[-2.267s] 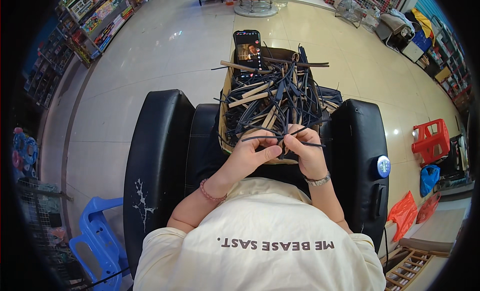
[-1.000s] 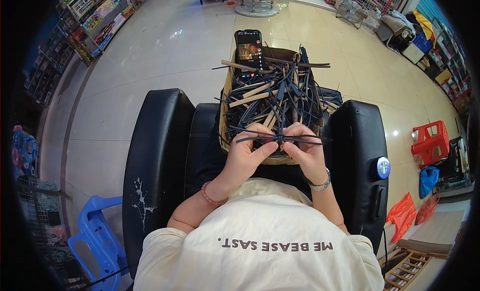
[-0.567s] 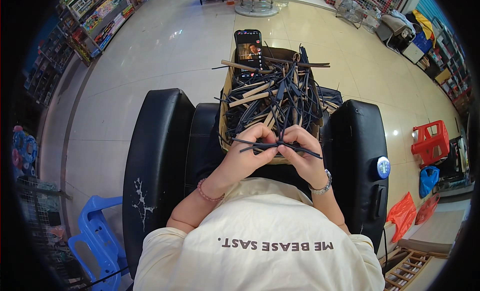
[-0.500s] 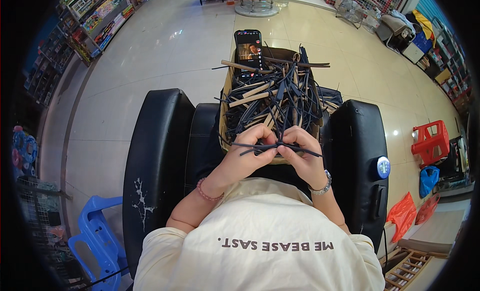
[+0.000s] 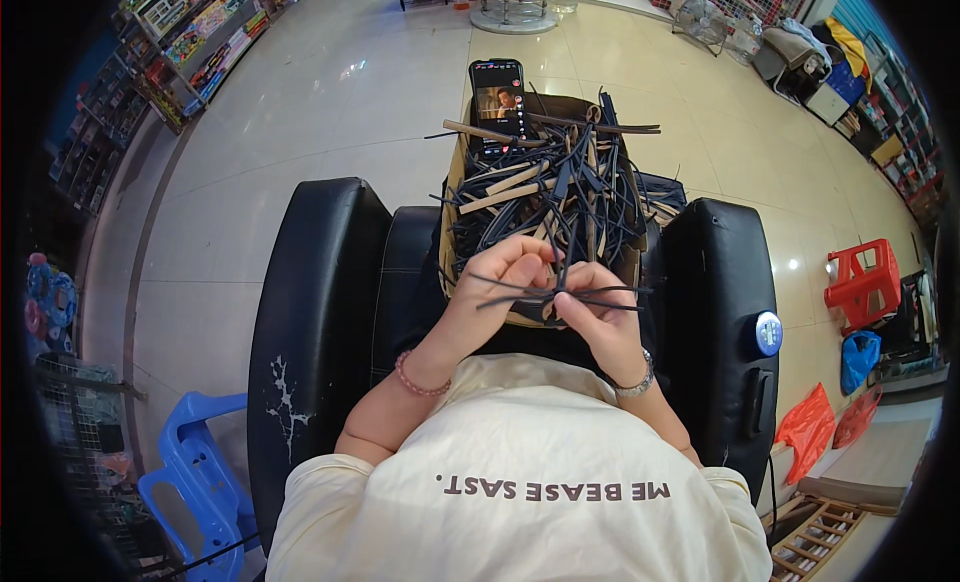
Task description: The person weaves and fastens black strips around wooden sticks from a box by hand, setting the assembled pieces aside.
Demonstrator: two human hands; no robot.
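Observation:
My right hand (image 5: 605,312) pinches a bundle of thin dark cords (image 5: 600,291) where they cross, thumb in front and index finger behind. Loose ends stick out to both sides and one strand runs up toward the pile. Beside it my left hand (image 5: 497,287) is closed, its fingers curled and their tips at the upright strand; its thumb is bent in close to the fingers. Just beyond both hands, a cardboard box (image 5: 456,177) holds a tangled heap of dark and tan strips (image 5: 510,194).
A phone (image 5: 497,102) with a lit screen leans at the box's far left. Black padded armrests (image 5: 310,312) flank me, the right one (image 5: 715,332) bearing a round blue button. A blue plastic stool (image 5: 200,472) stands left, a red stool (image 5: 862,282) and plastic bags (image 5: 805,432) right.
My left thumb and fingers have come off the cords' crossing and shifted slightly up and left. The right hand keeps its pinch, and the cord ends are spread differently.

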